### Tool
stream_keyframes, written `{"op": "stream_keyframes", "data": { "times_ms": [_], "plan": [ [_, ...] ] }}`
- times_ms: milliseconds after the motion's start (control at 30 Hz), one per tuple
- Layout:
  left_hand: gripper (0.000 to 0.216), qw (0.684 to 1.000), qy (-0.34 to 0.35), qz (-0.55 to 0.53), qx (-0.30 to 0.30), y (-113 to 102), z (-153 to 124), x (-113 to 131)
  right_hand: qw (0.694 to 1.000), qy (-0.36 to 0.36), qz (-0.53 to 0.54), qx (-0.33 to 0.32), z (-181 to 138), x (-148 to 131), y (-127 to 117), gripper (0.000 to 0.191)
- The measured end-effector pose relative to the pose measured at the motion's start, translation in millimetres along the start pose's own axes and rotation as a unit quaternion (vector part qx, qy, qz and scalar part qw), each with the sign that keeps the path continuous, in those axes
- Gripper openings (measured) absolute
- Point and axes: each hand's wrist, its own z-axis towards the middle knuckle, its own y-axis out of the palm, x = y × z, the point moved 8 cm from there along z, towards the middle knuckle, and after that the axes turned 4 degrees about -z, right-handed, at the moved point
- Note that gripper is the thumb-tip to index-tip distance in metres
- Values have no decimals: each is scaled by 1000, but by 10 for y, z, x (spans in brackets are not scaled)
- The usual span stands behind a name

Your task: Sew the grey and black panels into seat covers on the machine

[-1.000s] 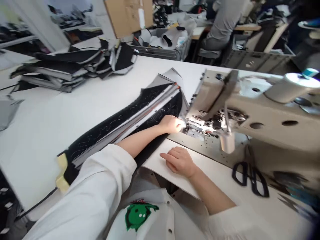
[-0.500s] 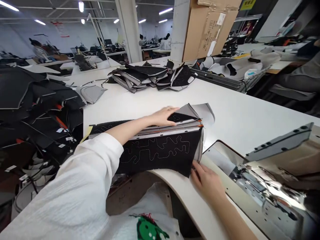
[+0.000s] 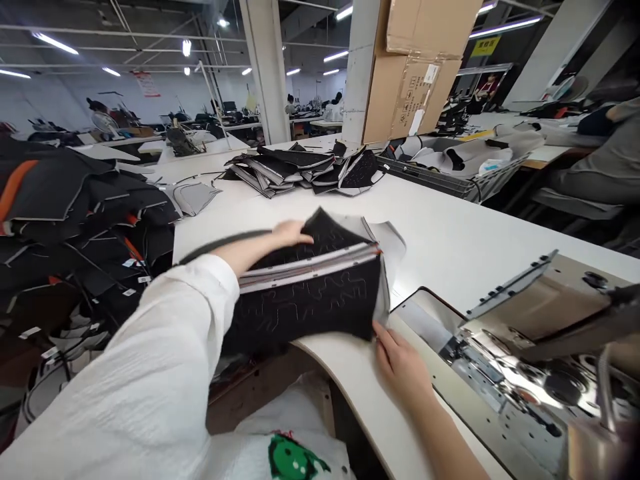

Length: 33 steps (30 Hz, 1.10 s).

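Observation:
A stack of black fabric panels (image 3: pixel 310 303) with grey backing and wavy light stitching stands on its long edge at the table's near edge. My left hand (image 3: pixel 293 233) is closed over the top of the stack, thumb on the near side; its other fingers are partly hidden behind a raised black panel (image 3: pixel 333 232). At the lower right corner of the stack, my right hand (image 3: pixel 401 357) pinches the panel edges, its fingertips partly covered by the fabric. Grey backing flaps (image 3: pixel 393 243) stick out behind.
Further back on the white table (image 3: pixel 440 223) lies a loose pile of similar panels (image 3: pixel 305 167). Dark pieces (image 3: pixel 90 220) are heaped at the left. A sewing machine (image 3: pixel 520 373) stands close on the right, with a crate (image 3: pixel 435 177) and a cardboard box (image 3: pixel 413 87) behind.
My left hand has slid leftward along the top of the stack, and the black panel beside it now bulges higher. My right hand stays at the lower corner. The view has tilted up slightly.

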Motion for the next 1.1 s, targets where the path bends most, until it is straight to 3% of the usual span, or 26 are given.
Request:
{"op": "stream_keyframes", "data": {
  "times_ms": [133, 167, 200, 267, 400, 500, 567, 600, 633, 733, 800, 900, 967, 1033, 1100],
  "plan": [
    [60, 979, 14, 86, 184, -1352, -85, 163, 1000, -11, 16, 18, -30, -24, -51, 36],
    [57, 970, 46, 119, 205, -1516, -149, 300, 999, -26, 19, 32, -38, -46, -78, 35],
    [55, 966, 79, 147, 196, -1538, -228, 447, 997, -45, 25, 56, -49, -75, -120, 33],
    [51, 966, 137, 177, 127, -1224, -459, 715, 987, -90, 35, 131, -96, -141, -253, 33],
    [22, 952, 234, 178, -89, 72, -1151, 984, 959, -103, 18, 262, -219, -196, -500, 46],
    [18, 913, 316, 137, -221, 622, -1585, 1018, 972, -75, -38, 220, -178, -209, -415, 46],
    [26, 878, 356, 45, -317, 680, -1702, 1052, 984, -77, -77, 141, -107, -243, -219, 44],
    [31, 871, 364, -4, -331, 632, -1656, 1083, 987, -85, -91, 101, -76, -274, -110, 46],
    [34, 878, 361, -44, -310, 562, -1523, 1113, 988, -96, -101, 66, -53, -314, -11, 49],
    [47, 952, 268, -73, -126, 491, -853, 1067, 987, -121, -106, 2, -38, -458, 143, 60],
    [60, 976, 189, -71, -75, 731, -495, 977, 983, -155, -92, -19, -84, -549, 134, 60],
    [70, 980, 172, -81, -66, 1146, -221, 939, 982, -182, -55, 11, -167, -516, -26, 47],
    [70, 975, 189, -94, -75, 1289, -163, 928, 989, -106, -50, 91, -144, -290, -199, 39],
    [70, 970, 204, -100, -82, 1321, -163, 915, 984, 41, -80, 155, -84, 36, -319, 38],
    [67, 970, 206, -97, -79, 1297, -209, 904, 971, 163, -106, 138, 1, 299, -302, 48]
  ]
}}
